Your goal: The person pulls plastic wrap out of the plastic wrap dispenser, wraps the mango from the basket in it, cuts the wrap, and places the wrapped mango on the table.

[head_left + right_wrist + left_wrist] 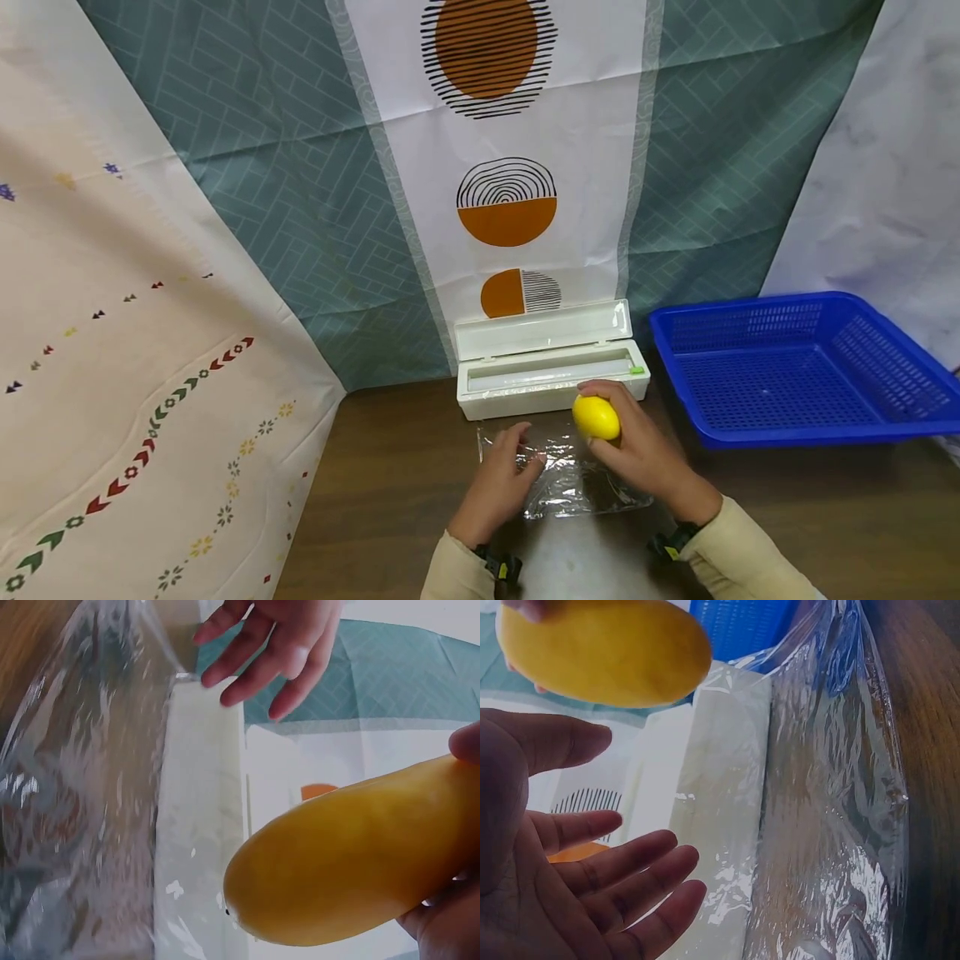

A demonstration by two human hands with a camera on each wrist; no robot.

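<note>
My right hand (641,450) grips a smooth, oblong, mango-like yellow fruit (596,417) between thumb and fingers, over a sheet of clear plastic film (566,487). In the right wrist view the fruit (337,862) has a small dark dot at its near end. My left hand (498,477) holds nothing; its fingers are spread and relaxed above the film's left part, as the left wrist view also shows. Behind the film stands a white wrap dispenser (517,406), lid (540,329) raised, with a pale roll (551,375) inside.
To the right sits a blue plastic basket (787,437) with perforated walls. A small green piece (637,370) is on the dispenser's right end. Patterned cloth (300,208) hangs behind the brown wooden table (375,492), and a cream printed cloth (150,375) is at left.
</note>
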